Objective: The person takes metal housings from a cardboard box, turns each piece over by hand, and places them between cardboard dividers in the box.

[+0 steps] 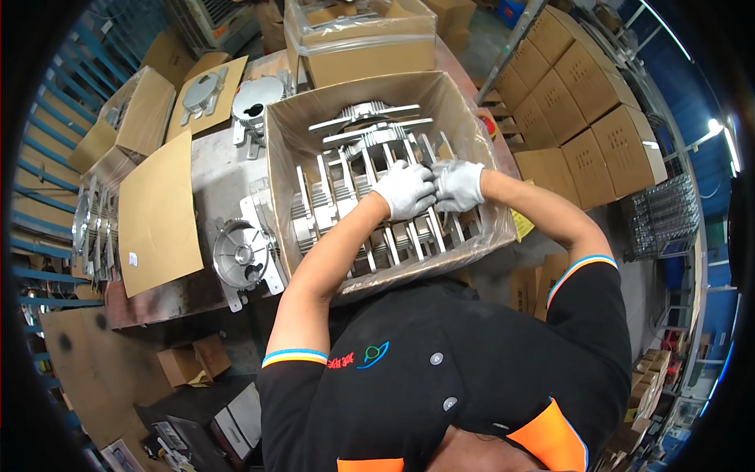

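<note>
My left hand point(405, 190), in a white and grey work glove, reaches into an open cardboard box point(385, 90) lined with clear plastic. Beside it, almost touching, is my right hand point(458, 186) in the same kind of glove. Both have their fingers curled over the upper edges of silver metal castings point(346, 189) at the right of the box; the fingertips are partly hidden. Several such castings stand packed on edge in rows, their flat feet pointing up. Two more castings point(373, 141) lie crosswise at the far end.
Left of the box, a round casting point(240, 253) and another round casting point(259, 98) lie on the worktable point(216, 169). A cardboard sheet point(160, 216) lies there too. Another open box point(366, 59) stands behind. Stacked cartons point(578, 98) fill the right side.
</note>
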The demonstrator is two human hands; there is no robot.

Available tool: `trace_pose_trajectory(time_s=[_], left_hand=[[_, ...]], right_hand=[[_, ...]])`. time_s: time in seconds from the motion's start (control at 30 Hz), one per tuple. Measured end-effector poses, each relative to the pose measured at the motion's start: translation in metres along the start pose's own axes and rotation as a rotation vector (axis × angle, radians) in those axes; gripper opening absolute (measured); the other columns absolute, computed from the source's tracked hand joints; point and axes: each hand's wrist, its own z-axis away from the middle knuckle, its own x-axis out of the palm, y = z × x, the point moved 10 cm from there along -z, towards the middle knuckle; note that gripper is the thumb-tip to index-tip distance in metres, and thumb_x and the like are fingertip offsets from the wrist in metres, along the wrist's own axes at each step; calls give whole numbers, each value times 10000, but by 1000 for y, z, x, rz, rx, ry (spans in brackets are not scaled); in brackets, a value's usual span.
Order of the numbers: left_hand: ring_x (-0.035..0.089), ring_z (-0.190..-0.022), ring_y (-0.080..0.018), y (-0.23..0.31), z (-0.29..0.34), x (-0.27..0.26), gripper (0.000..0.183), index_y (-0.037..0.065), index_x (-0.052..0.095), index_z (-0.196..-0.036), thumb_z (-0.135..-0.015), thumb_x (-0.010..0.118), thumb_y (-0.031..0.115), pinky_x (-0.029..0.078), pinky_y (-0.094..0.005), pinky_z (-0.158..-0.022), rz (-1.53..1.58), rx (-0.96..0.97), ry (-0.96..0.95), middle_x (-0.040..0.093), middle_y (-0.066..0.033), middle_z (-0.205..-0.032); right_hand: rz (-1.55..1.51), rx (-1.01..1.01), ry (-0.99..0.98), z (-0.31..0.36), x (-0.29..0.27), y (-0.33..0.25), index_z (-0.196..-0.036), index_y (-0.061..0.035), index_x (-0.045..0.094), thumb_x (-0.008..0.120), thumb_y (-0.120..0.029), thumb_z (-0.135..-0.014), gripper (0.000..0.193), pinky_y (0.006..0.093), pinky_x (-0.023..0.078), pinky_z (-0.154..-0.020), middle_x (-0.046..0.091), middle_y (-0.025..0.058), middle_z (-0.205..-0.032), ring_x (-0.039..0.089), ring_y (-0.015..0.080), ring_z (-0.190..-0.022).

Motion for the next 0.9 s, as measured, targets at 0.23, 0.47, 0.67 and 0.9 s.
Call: trace_pose_trajectory(time_s=[0.23,0.47,0.67,0.9], left_hand=[[512,-936,-215,-6,-1,2,177,133,594,-798,-755,531,293,372,-394,-763,-27,-11,11,541,-58,-918],[513,-875,-213,-4,5,-1,162,128,589,-793,-762,531,276,369,-400,-728,-16,-8,60,520,-55,-881],[508,-912,-223,4,9,-2,166,132,604,-790,-769,530,279,362,-394,-737,-61,-9,12,522,-57,-900],[439,-1127,-300,-34,-1,-17,440,52,483,-1158,-862,432,372,328,-347,-962,466,-320,294,492,-170,-1182]], right_hand=[[-50,-169,-82,-15,22,4,-809,-140,603,564,-356,-727,234,417,455,-695,596,109,-824,562,319,-726],[132,-166,-192,-20,-104,-46,-506,-103,568,583,-256,-621,192,391,451,-569,525,96,-506,536,303,-547],[297,143,468,57,-257,-73,-553,-82,599,614,-242,-588,165,337,416,-517,490,88,-468,498,262,-486],[-912,1027,1783,234,-216,-32,-964,-70,562,345,-336,-916,346,283,487,-570,614,56,-801,577,166,-621]])
